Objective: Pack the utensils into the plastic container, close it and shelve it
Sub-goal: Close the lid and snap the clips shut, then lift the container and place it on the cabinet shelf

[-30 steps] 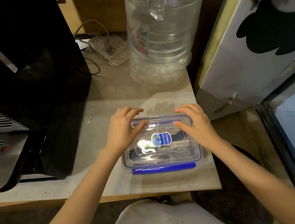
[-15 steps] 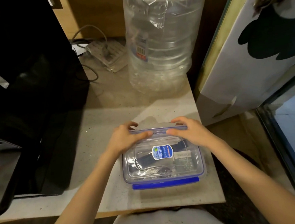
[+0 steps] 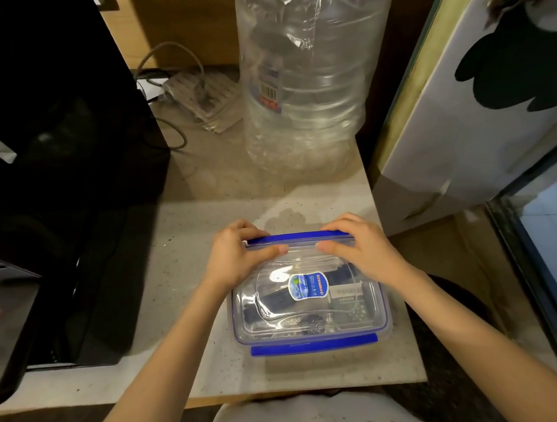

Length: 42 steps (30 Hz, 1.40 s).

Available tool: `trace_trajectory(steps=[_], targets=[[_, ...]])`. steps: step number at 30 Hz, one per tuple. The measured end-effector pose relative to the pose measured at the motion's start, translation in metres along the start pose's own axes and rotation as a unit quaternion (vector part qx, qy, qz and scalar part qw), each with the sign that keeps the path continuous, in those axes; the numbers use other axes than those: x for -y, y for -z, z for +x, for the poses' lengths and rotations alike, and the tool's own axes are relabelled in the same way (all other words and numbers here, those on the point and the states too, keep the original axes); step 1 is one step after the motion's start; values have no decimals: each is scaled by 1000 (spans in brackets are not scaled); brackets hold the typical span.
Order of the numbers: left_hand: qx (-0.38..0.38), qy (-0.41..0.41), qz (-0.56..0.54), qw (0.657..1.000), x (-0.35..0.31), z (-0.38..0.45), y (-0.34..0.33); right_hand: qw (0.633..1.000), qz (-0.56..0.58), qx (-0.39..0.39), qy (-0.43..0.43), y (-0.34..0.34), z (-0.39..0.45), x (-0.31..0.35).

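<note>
A clear plastic container point(image 3: 310, 322) with a clear lid and blue clasps sits on the speckled counter point(image 3: 186, 252) near its front edge. Dark utensils show dimly through the lid, under a blue sticker. My left hand point(image 3: 237, 254) grips the far-left corner of the lid, thumb on top and fingers curled over the far blue clasp point(image 3: 294, 237). At the far-right corner my right hand point(image 3: 357, 247) holds it the same way. The near blue clasp point(image 3: 314, 345) lies flat against the front wall.
A large clear water jug point(image 3: 309, 83) stands just behind the container. A black appliance point(image 3: 49, 183) fills the left side. A power strip with cables point(image 3: 199, 93) lies at the back. A white panel point(image 3: 482, 92) leans on the right, beside a glass tank point(image 3: 555, 237).
Both hands slid from the top of the lid to its far edge and closed over the far blue clasp. The view shifted, so the container sits lower in frame.
</note>
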<state>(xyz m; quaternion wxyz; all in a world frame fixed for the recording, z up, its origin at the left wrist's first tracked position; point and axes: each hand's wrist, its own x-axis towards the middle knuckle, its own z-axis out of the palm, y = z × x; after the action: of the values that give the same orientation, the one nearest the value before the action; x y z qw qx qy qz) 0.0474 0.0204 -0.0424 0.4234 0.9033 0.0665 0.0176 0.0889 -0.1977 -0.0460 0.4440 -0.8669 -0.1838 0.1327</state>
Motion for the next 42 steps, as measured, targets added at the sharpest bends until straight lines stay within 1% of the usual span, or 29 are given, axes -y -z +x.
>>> trace_trajectory(steps=[9,11,13,15,17,19,20,22,24,26,28,30,32,37,40,42], targets=[[-17,-19,10,1000,-1,-2,-1,1000,1,4,-13,-1,-5,-1],[-22,-36,26,999,-2,-7,2,999,10,-18,-29,-1,-7,-3],[-5,-54,24,998,0,-15,9,995,57,-65,-51,1,-12,-5],[38,-48,-7,998,7,-28,17,986,117,-97,-74,4,-23,-9],[101,-15,-62,993,21,-44,25,977,156,-108,-96,9,-40,-15],[180,27,-131,975,41,-58,34,972,177,-102,-117,13,-58,-23],[225,41,-150,962,51,-65,40,971,182,-91,-123,15,-67,-27],[297,47,-130,945,64,-76,47,978,164,-49,-123,16,-82,-36],[324,33,-93,941,65,-81,45,985,128,11,-112,14,-93,-42],[311,-16,-95,946,58,-83,37,986,120,53,-102,10,-99,-41],[274,-65,-92,955,53,-85,27,984,132,72,-96,8,-101,-40],[234,-71,-84,966,51,-86,23,981,145,90,-93,6,-102,-40],[212,-66,-88,971,52,-87,21,979,152,98,-92,5,-103,-40],[159,-73,-93,980,36,-82,26,979,173,58,-91,4,-103,-30],[147,-77,-105,980,25,-71,37,978,189,32,-86,10,-100,-18],[142,-89,-133,977,14,-63,47,974,210,16,-89,19,-95,-8]])
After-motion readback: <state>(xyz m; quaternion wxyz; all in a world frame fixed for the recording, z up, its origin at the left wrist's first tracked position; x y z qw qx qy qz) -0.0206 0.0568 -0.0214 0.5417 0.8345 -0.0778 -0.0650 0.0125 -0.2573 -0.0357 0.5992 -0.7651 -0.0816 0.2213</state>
